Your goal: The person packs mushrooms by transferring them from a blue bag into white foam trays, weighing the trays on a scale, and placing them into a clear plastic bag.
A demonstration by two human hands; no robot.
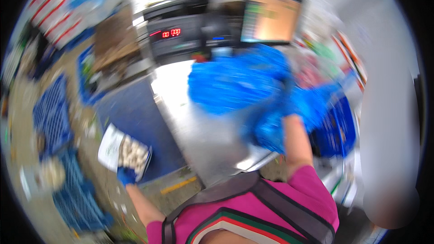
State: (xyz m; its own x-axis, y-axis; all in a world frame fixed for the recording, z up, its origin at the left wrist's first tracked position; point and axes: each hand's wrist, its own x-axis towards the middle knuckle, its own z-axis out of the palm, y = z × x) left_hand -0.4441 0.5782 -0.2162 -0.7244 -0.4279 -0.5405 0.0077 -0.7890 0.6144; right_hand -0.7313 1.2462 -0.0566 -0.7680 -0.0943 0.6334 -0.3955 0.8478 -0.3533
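We have our left hand [127, 175], blue-gloved, clamped on the near edge of a white package [110, 148] of pale round pieces [133, 154], left of the metal bench [187, 138]. Our right hand [287, 101] is at the crumpled blue plastic [235, 86]; through the blur, we cannot tell whether its fingers close.

Bright-blue bag [235, 83], white container [109, 149], cream pieces [133, 154], magenta shirt [312, 190] with green-white-red striped neckline [224, 219].

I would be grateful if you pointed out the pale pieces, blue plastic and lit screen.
Pale pieces [133, 153]: head view, middle of the pile.
Blue plastic [233, 83]: head view, broad left part.
Lit screen [272, 18]: head view, middle of display.
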